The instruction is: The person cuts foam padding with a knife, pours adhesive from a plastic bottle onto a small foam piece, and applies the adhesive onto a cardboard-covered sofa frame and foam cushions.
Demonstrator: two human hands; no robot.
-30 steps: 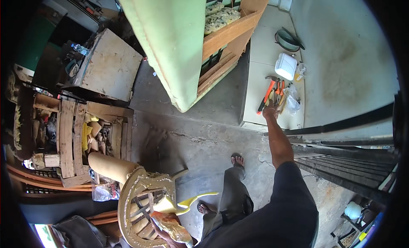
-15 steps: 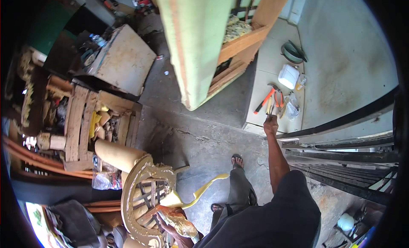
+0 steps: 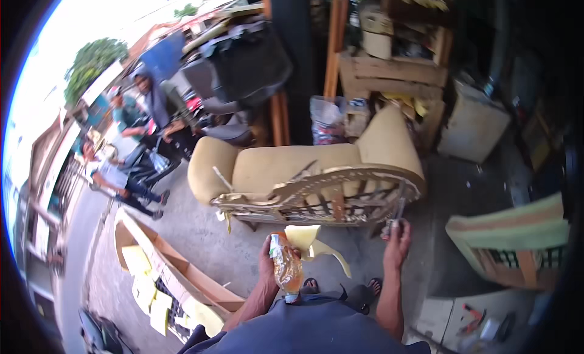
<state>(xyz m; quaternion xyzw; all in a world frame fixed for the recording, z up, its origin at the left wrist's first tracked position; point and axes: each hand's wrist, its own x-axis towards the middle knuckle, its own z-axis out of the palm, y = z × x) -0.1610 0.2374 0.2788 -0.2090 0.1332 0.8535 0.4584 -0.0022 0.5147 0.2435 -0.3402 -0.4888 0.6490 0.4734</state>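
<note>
My left hand is wrapped around a clear plastic bottle with amber contents, held in front of my body. A piece of yellow foam with a long curling strip shows beside the bottle at the same hand; how it is held is hidden. My right hand is closed around a thin, narrow tool pointing up; its kind is too blurred to tell. Just beyond both hands stands a beige sofa with its bare, webbed back frame toward me.
At the left lies a long wooden furniture frame with yellow foam pieces. A pale green upholstered frame stands at right, near orange-handled tools on a tiled ledge. Several people are by the road at far left.
My view has swung left toward the sofa and street. My right hand has come away from the tools on the ledge, bringing a thin tool. The left still holds the bottle.
</note>
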